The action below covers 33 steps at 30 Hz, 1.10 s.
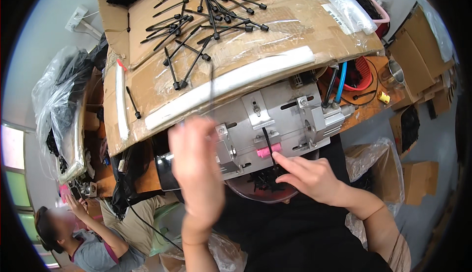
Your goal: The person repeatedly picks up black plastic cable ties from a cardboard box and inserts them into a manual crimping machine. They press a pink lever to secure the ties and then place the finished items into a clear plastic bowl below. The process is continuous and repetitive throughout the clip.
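Smeared by motion, my left hand is raised in front of the cardboard's near edge. A thin blurred dark rod stands up from its fingertips. My right hand is at the near side of a metal fixture, its index finger and thumb at the lower end of a black rod. That rod lies in the middle of the fixture, across a bright pink piece. On the cardboard beyond lie several black rods with knobbed ends.
Below the fixture sits a bowl of black parts. To the right are blue tubing, a red basket, a metal cup and cardboard boxes. A co-worker sits at the lower left.
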Tool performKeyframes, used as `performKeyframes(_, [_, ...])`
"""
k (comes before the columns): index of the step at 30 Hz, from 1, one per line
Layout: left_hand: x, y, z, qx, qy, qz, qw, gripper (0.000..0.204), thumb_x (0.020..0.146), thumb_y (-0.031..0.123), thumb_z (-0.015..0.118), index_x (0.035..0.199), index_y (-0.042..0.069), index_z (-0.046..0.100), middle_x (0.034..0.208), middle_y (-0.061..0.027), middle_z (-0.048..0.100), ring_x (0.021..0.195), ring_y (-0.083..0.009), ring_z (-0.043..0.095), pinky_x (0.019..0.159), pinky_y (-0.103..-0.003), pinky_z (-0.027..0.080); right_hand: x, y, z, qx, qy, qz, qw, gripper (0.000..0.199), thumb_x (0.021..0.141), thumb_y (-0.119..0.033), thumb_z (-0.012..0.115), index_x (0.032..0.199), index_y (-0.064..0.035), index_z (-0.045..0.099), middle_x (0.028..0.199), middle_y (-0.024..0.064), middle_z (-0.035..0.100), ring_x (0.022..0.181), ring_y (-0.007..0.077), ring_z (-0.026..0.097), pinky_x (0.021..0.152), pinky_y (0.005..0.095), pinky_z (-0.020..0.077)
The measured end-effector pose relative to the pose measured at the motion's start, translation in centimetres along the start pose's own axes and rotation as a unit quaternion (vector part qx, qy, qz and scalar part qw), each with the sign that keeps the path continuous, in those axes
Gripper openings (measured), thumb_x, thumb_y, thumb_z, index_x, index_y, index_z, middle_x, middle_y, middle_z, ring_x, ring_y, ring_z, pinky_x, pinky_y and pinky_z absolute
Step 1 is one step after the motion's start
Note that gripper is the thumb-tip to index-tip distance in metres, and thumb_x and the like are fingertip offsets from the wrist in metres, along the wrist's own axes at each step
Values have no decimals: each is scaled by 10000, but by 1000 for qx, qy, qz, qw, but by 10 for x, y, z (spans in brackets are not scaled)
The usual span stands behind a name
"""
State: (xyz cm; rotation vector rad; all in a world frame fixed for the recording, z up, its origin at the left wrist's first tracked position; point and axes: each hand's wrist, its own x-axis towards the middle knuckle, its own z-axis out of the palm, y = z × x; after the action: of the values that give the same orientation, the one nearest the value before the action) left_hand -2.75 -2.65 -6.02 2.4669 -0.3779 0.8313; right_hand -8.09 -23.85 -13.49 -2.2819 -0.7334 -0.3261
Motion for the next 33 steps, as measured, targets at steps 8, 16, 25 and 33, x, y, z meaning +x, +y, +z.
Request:
performKeyframes(8, [-115, 51, 44, 32, -173, -3, 984, 576, 830, 46, 680, 1366, -63, 497, 976, -104, 554, 820, -231, 549, 738, -326, 477, 20, 1, -33, 12, 83, 27, 996, 442, 766, -135, 788, 1169, -11, 657, 750, 59, 620, 525, 151, 550, 467, 265, 435])
performKeyframes(16, [-105, 53, 52, 23, -186, -30, 982, 670, 778, 29, 732, 1388, -48, 466, 988, -122, 550, 863, -278, 530, 761, -377, 465, 23, -1, -46, 50, 90, 82, 991, 390, 752, -65, 793, 1122, -13, 684, 765, 83, 645, 534, 164, 568, 478, 266, 449])
performKeyframes(25, [23, -4, 8, 62, -50, 1, 997, 240, 889, -9, 565, 1113, 43, 634, 1021, -149, 553, 953, -322, 508, 865, -413, 419, 190, 43, -52, -168, 165, -179, 955, 216, 800, -18, 626, 1012, -49, 657, 865, 137, 680, 799, 321, 677, 663, 411, 538])
performKeyframes(33, [67, -42, -14, -31, -154, 13, 988, 137, 849, -33, 606, 982, -21, 635, 892, -150, 601, 786, -292, 605, 727, -356, 481, 286, 63, -50, -177, -105, -229, 952, 143, 778, -56, 674, 906, -78, 734, 858, 117, 697, 810, 299, 671, 702, 404, 525])
